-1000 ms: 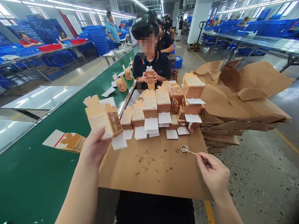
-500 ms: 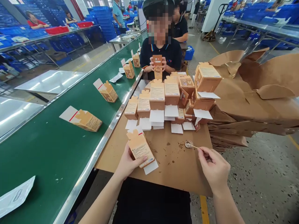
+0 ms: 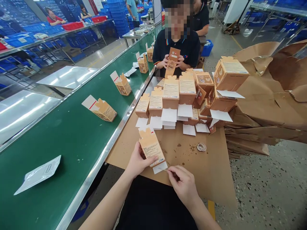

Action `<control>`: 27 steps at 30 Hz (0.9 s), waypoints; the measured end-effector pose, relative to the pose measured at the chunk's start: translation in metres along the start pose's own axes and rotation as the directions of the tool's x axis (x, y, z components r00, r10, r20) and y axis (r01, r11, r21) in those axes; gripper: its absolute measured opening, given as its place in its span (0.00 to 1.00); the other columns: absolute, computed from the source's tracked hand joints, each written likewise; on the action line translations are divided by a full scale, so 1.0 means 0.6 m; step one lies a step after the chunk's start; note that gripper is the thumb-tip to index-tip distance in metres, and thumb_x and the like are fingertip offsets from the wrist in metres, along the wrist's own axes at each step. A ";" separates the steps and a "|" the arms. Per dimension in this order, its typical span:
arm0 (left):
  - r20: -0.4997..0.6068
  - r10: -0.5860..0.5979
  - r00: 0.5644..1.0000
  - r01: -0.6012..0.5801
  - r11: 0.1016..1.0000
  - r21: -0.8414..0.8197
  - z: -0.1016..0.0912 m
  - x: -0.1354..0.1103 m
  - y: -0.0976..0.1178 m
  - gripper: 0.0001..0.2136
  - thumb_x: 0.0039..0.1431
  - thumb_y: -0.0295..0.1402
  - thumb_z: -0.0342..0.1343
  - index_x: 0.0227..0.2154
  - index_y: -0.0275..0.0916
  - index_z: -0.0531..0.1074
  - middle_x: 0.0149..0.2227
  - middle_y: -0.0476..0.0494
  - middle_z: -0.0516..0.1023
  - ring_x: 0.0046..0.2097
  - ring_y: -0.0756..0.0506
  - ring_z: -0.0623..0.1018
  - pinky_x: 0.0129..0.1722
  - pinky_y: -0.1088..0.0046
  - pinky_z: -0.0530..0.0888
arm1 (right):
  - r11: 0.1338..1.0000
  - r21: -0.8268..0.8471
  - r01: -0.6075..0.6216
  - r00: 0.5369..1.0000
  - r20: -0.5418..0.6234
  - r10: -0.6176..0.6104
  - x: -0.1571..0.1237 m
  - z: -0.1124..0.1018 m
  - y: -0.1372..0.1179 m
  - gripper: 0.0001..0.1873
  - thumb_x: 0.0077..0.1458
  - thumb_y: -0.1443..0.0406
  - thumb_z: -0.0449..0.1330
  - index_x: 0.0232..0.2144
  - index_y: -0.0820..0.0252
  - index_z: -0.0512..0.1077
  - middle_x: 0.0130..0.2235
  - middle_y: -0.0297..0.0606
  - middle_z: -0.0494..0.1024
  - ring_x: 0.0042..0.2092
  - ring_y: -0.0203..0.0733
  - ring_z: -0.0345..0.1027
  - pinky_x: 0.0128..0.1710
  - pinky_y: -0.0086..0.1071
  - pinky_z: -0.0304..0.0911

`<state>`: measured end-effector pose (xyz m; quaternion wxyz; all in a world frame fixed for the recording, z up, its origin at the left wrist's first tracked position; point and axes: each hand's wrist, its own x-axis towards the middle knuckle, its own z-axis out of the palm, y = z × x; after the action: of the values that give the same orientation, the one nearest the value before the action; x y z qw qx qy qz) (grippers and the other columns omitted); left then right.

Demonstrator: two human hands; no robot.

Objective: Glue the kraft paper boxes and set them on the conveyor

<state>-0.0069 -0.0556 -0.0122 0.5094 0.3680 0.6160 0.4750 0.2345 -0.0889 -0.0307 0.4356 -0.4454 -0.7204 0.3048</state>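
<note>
My left hand (image 3: 139, 162) grips a tan cardboard box (image 3: 151, 147) from its left side, thumb across the printed face. The box lies tilted above the cardboard-covered table, and its white flap (image 3: 160, 167) sticks out toward me. Beside that flap, my right hand (image 3: 181, 180) pinches a thin cotton swab (image 3: 166, 170), mostly hidden by the fingers; its tip is at the flap's right edge, and I cannot tell if it touches. A small clear round dish (image 3: 201, 147) sits on the table to the right, near brown specks and stains.
Stacked boxes (image 3: 170, 92) with white flaps hanging out fill the table's far side. On the left, a green conveyor belt (image 3: 72, 140) carries several open boxes and a silver pouch (image 3: 39, 174). Opposite me a co-worker (image 3: 176, 48) holds a box. Brown paper (image 3: 259, 105) is heaped at right.
My right hand has moved left with the cotton swab, from the round dish to the box's white flap. My left hand still holds the box. The view has shifted, and the pouch has advanced along the belt.
</note>
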 end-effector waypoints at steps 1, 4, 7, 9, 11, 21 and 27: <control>0.004 -0.003 1.000 0.003 1.000 -0.002 0.001 -0.002 -0.001 0.41 0.39 0.49 0.88 0.54 0.48 0.73 0.54 0.39 0.89 0.58 0.28 0.90 0.59 0.49 0.87 | 1.000 -0.008 -0.010 1.000 -0.001 0.010 0.000 -0.004 0.002 0.17 0.81 0.64 0.60 0.37 0.53 0.84 0.30 0.35 0.82 0.27 0.38 0.75 0.29 0.27 0.73; -0.005 0.008 1.000 -0.008 1.000 -0.011 0.004 -0.015 -0.007 0.43 0.38 0.48 0.88 0.55 0.48 0.72 0.54 0.40 0.88 0.59 0.28 0.89 0.59 0.49 0.87 | 0.999 -0.023 -0.035 0.998 -0.051 0.034 0.000 -0.024 0.002 0.19 0.82 0.61 0.61 0.35 0.53 0.83 0.30 0.35 0.82 0.27 0.38 0.75 0.29 0.27 0.74; -0.037 0.050 0.998 -0.048 0.998 0.045 0.011 -0.042 -0.021 0.43 0.40 0.45 0.88 0.57 0.48 0.71 0.54 0.41 0.87 0.59 0.28 0.89 0.60 0.48 0.86 | 0.999 -0.019 -0.043 0.993 -0.113 0.041 -0.006 -0.052 -0.003 0.16 0.81 0.62 0.63 0.36 0.53 0.84 0.31 0.35 0.84 0.28 0.38 0.76 0.29 0.27 0.74; -0.071 0.070 0.995 -0.063 0.992 0.107 0.018 -0.062 -0.034 0.41 0.44 0.44 0.87 0.58 0.50 0.72 0.56 0.40 0.86 0.60 0.28 0.88 0.62 0.45 0.85 | 0.999 -0.020 -0.048 0.988 -0.144 0.045 -0.015 -0.074 -0.007 0.15 0.80 0.63 0.64 0.37 0.53 0.84 0.31 0.36 0.85 0.27 0.38 0.77 0.27 0.28 0.73; -0.080 0.067 0.994 -0.054 0.986 0.159 0.025 -0.075 -0.048 0.39 0.46 0.44 0.87 0.59 0.51 0.73 0.57 0.38 0.86 0.62 0.25 0.87 0.64 0.42 0.84 | 0.997 -0.031 -0.065 0.985 -0.161 0.059 -0.026 -0.093 -0.010 0.14 0.79 0.63 0.65 0.37 0.52 0.85 0.31 0.35 0.85 0.27 0.38 0.77 0.27 0.27 0.74; -0.030 0.146 0.989 -0.138 0.973 0.185 0.030 -0.065 -0.056 0.32 0.46 0.40 0.86 0.56 0.52 0.85 0.56 0.34 0.90 0.63 0.19 0.87 0.67 0.35 0.82 | 0.999 -0.028 -0.047 0.981 -0.191 0.041 -0.038 -0.105 -0.017 0.11 0.76 0.65 0.68 0.37 0.53 0.85 0.30 0.35 0.85 0.25 0.38 0.77 0.26 0.27 0.75; -0.385 0.292 0.876 -0.084 0.877 0.473 -0.136 -0.019 -0.004 0.32 0.46 0.49 0.83 0.53 0.48 0.79 0.55 0.36 0.89 0.61 0.18 0.87 0.64 0.38 0.83 | 0.991 -0.051 -0.122 0.955 -0.276 0.103 -0.054 -0.099 0.003 0.14 0.76 0.56 0.70 0.36 0.52 0.87 0.32 0.40 0.86 0.27 0.41 0.78 0.32 0.31 0.80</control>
<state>-0.0844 -0.0840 -0.0091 0.2079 0.4152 0.7674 0.4422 0.2959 -0.1145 -0.0178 0.4974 -0.5380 -0.6368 0.2402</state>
